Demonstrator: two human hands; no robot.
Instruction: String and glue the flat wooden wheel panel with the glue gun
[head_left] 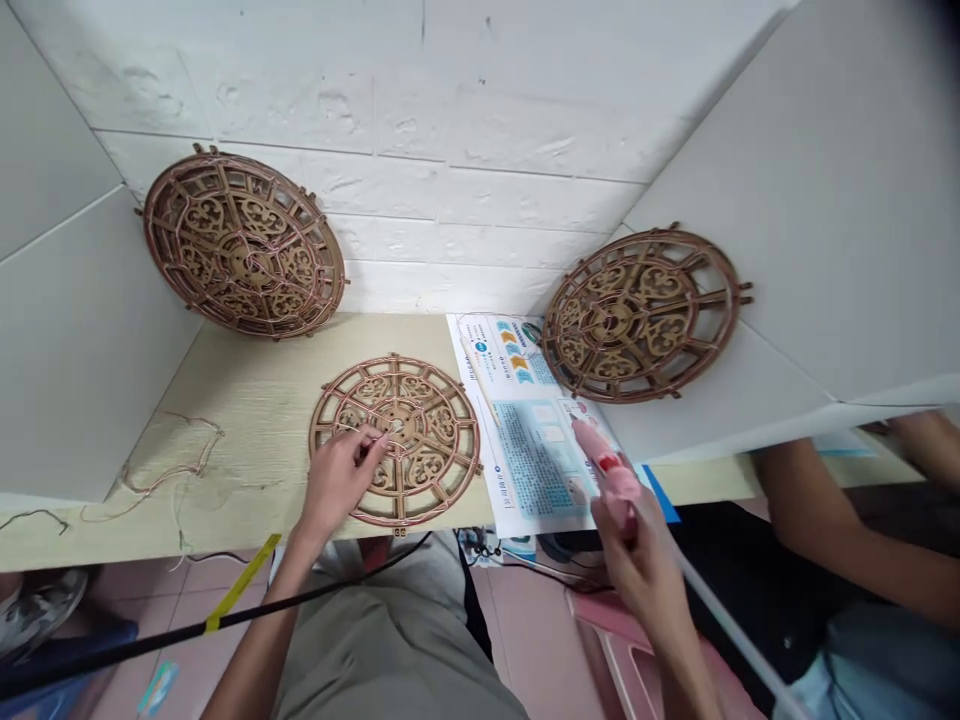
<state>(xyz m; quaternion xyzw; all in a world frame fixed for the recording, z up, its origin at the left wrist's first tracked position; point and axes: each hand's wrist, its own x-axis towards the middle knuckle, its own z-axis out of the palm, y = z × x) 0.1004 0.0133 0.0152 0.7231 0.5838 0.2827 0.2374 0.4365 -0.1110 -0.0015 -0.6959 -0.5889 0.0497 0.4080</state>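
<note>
A round openwork brown disc (400, 510) with red wires lies flat on the pale wooden table (255, 400). My left hand (346, 475) rests over its left part, thumb and forefinger pinched near the disc's centre on what looks like a thin wire end. My right hand (637, 550) is wrapped round a pink glue gun (616, 480), whose nozzle points up and left above a printed paper sheet (525, 455), to the right of the disc and apart from it.
Similar discs lean at the back left (244, 245) and the right (641, 312), against white panels. Loose wires (169, 475) lie at the left. A yellow tag (244, 582) hangs on a black cable below the table edge. Another person's arm (840, 530) is at the right.
</note>
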